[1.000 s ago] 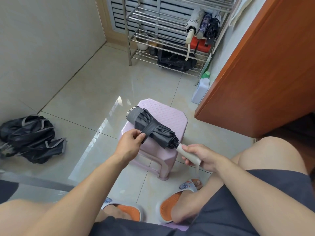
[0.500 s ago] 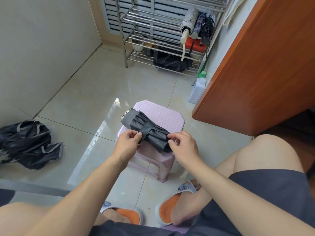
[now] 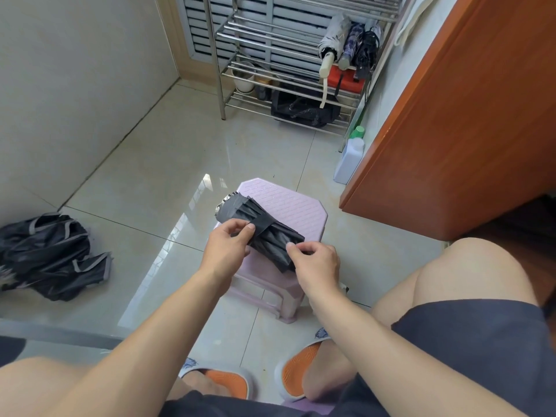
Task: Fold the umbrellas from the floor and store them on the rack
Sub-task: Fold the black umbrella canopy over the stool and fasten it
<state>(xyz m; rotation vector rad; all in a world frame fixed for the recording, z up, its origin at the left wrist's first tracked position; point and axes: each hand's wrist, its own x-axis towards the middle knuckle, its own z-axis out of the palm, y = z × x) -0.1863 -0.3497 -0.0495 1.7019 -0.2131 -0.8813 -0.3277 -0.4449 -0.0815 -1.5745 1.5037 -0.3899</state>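
Both hands on the folded grey umbrella (image 3: 261,233), over the pink stool (image 3: 288,206).

Left hand (image 3: 227,246) pinches the wrap strap; right hand (image 3: 316,260) pinches the fabric near its lower end. Another umbrella (image 3: 51,254) lies crumpled on the floor, well apart from the rack (image 3: 288,55).

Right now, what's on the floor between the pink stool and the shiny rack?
Only bare, glossy floor tiles lie between the pink stool and the metal rack, as the head view shows.
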